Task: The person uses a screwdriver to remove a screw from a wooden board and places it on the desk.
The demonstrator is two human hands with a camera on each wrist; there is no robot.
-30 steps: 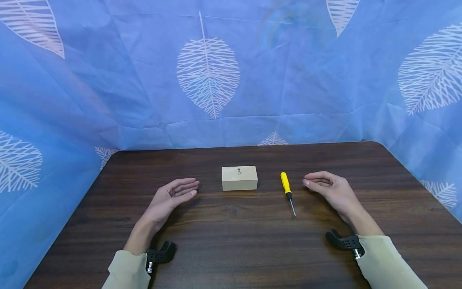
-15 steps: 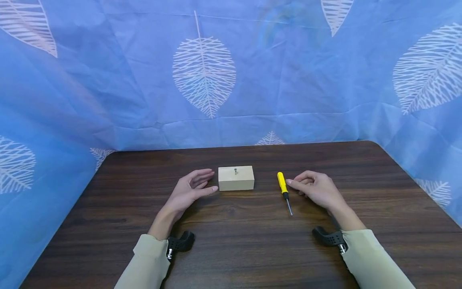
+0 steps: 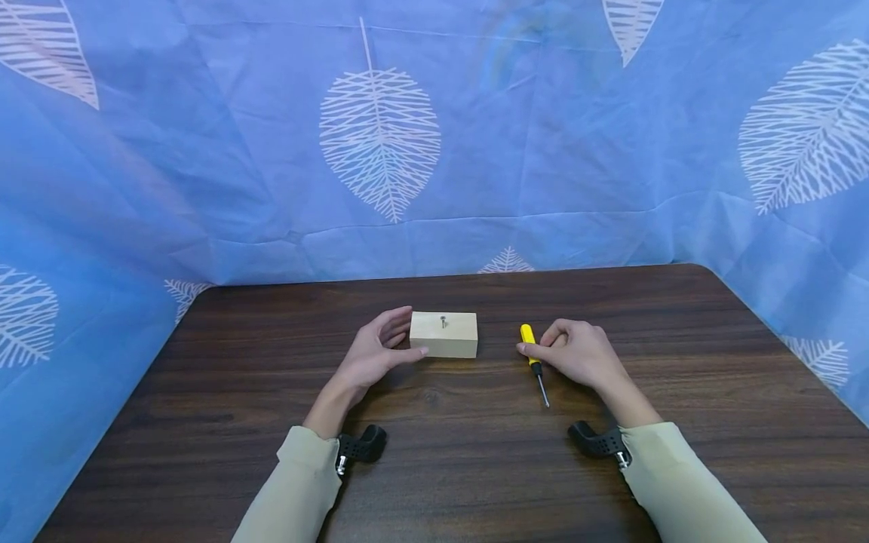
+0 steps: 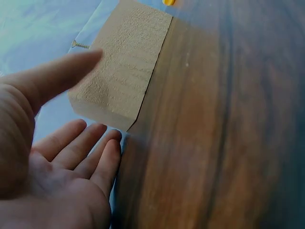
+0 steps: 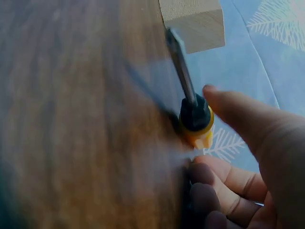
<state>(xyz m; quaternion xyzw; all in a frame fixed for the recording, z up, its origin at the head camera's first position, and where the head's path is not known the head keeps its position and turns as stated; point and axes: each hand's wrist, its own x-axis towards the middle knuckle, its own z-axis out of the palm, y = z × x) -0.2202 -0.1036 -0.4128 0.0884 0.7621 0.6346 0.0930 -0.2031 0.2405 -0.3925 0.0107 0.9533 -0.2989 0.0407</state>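
Left hand (image 3: 379, 351) has fingers spread apart at the wooden block's (image 3: 443, 345) left end, right hand's (image 3: 575, 351) clamp on the screwdriver (image 3: 536, 368), right of the block, can't be told through blur; a loose pinch could roll it, a bump could shift block and screw (image 3: 444, 322).

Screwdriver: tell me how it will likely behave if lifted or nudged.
The screwdriver should stay stiff, since its shaft looks like straight metal. It may roll if nudged, as its handle appears roundish. Lifted, it could feel handle-heavy, the handle being much thicker than the shaft.
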